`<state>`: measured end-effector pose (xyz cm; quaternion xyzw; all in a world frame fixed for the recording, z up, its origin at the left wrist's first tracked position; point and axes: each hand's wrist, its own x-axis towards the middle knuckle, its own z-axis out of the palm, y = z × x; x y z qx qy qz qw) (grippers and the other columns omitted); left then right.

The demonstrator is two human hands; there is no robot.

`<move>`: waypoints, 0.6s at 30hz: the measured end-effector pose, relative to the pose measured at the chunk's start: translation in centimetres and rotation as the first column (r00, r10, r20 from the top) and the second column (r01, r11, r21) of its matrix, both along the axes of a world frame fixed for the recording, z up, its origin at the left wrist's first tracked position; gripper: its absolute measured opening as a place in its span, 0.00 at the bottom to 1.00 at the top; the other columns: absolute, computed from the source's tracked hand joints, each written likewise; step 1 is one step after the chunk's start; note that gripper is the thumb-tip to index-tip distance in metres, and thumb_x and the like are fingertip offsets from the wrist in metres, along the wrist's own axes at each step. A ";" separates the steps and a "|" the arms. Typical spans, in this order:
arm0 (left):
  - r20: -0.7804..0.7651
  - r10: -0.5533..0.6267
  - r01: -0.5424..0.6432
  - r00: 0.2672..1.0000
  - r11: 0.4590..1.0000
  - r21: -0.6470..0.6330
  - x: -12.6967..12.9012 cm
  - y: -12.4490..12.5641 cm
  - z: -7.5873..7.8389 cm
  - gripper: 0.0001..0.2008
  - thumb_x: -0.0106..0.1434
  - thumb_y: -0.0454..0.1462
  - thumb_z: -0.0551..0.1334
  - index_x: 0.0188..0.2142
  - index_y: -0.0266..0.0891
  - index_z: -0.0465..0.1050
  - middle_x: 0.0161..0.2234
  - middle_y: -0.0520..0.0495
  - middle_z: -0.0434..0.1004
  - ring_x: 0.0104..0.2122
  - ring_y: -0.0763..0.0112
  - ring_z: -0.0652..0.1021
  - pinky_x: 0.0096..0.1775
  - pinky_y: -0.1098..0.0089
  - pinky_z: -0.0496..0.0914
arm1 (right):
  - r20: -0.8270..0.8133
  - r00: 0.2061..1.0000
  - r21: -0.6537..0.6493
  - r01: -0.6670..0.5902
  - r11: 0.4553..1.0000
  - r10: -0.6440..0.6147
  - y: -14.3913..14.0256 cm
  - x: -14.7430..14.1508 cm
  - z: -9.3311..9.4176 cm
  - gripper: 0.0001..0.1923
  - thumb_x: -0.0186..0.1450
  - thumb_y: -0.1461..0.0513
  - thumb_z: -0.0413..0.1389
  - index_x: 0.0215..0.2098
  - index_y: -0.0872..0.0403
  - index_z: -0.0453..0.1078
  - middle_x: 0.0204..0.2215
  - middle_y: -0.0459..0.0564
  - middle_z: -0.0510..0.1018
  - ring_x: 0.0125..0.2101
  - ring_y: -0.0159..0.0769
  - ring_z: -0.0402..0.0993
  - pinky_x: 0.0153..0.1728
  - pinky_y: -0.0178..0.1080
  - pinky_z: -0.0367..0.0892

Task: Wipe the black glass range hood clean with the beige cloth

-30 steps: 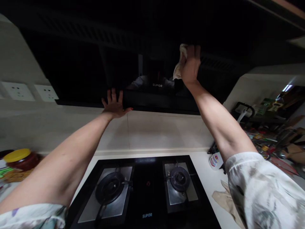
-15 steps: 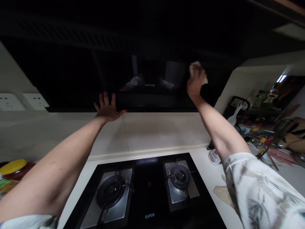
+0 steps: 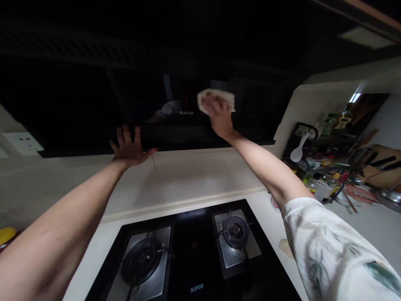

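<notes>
You were mid-wipe: your right hand (image 3: 219, 117) clutched a pale crumpled cloth (image 3: 216, 97) against the glossy black range hood (image 3: 94, 104), your left hand (image 3: 128, 146) braced flat and unclenched; the next stroke probably needed steady pressure.

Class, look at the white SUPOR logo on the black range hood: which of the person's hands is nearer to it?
Right. The right hand, pressing a cloth on the range hood, sits just right of the SUPOR logo. The left hand lies flat, farther off, lower left at the hood's bottom edge.
</notes>
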<state>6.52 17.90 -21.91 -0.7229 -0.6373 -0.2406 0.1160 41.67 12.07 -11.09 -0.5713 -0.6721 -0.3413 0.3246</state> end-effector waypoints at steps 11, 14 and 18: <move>-0.013 0.024 -0.024 1.000 1.000 0.013 -0.3 0.6 -0.4 0.53 0.76 0.59 0.55 0.83 0.31 0.31 0.81 0.26 0.20 0.80 0.33 0.33 0.74 0.26 0.46 | -0.666 0.733 0.182 0.341 0.923 -0.140 -0.4 14.5 0.6 0.36 0.75 0.73 0.44 0.81 0.62 0.57 0.78 0.68 0.55 0.74 0.46 0.58 0.74 0.52 0.51; -0.020 0.026 -0.025 0.999 0.999 0.037 -0.5 1.0 -0.7 0.53 0.75 0.60 0.55 0.83 0.31 0.33 0.81 0.25 0.22 0.80 0.31 0.35 0.73 0.26 0.47 | -0.795 0.594 0.156 0.396 0.905 -0.123 -1.8 17.4 1.9 0.36 0.74 0.75 0.41 0.80 0.66 0.55 0.74 0.75 0.60 0.70 0.44 0.64 0.73 0.53 0.53; -0.031 0.030 -0.029 0.999 0.999 0.037 -0.9 1.6 -0.9 0.54 0.75 0.63 0.52 0.83 0.31 0.33 0.81 0.25 0.22 0.80 0.32 0.35 0.73 0.27 0.47 | -0.790 0.607 0.209 0.393 0.896 -0.082 -3.0 17.1 7.5 0.35 0.75 0.76 0.41 0.79 0.69 0.55 0.71 0.74 0.66 0.70 0.38 0.66 0.73 0.43 0.55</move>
